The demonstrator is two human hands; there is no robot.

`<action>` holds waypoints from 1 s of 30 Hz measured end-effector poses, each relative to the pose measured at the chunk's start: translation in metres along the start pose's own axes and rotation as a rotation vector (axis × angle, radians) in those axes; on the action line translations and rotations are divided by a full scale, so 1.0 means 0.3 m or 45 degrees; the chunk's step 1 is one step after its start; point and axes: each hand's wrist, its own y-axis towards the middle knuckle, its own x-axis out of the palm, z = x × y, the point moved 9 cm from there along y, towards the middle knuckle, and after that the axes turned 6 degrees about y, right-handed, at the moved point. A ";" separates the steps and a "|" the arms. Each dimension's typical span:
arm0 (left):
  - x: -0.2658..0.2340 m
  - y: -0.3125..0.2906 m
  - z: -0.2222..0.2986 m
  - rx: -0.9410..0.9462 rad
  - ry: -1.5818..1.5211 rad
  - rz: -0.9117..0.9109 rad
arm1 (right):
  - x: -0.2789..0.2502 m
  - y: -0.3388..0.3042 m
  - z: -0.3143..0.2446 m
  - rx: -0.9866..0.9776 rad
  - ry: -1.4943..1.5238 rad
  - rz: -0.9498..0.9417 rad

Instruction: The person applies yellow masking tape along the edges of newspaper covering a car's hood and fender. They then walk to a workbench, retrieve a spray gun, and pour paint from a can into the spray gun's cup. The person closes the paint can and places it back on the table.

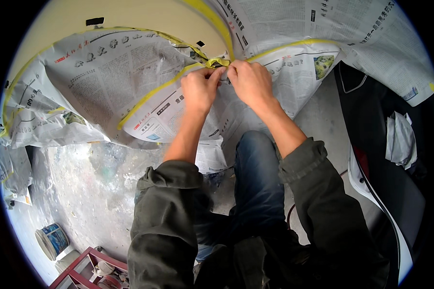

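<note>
My left hand (199,90) and my right hand (250,82) meet at the upper middle, their thumbs and fingertips pinched close together. Between them they grip the upper edge of a newspaper sheet (166,110), which has yellow masking tape (152,94) along its border. A crumpled bit of yellow tape (217,62) bunches just above my fingertips. Behind it is a cream-coloured curved panel (144,13), where another newspaper sheet (103,62) is taped on at the left. My fingers partly hide the exact spot they pinch.
More newspaper (284,21) covers the upper right. Black trim (400,192) with a crumpled paper (401,139) on it lies at the right. A bucket (52,241) and a red metal frame (77,269) stand lower left on the stained floor (91,178). My knee (258,164) is below my hands.
</note>
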 end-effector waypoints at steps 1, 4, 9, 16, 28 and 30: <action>-0.004 0.001 0.000 0.000 0.032 0.038 | 0.003 0.002 -0.002 0.001 0.011 -0.008; 0.001 -0.002 -0.003 0.011 0.087 0.141 | 0.007 0.001 0.002 0.044 0.065 -0.018; 0.007 -0.016 0.004 0.080 0.062 0.263 | 0.011 -0.048 0.081 0.388 0.531 0.191; 0.003 -0.038 0.011 0.063 0.147 0.393 | -0.014 -0.252 0.153 0.742 1.322 0.246; 0.027 0.031 -0.083 -0.086 -0.207 -0.415 | -0.026 -0.207 0.082 0.335 1.160 -0.035; 0.082 -0.033 -0.069 -0.249 -0.298 -0.865 | -0.023 -0.180 0.068 0.115 1.003 0.028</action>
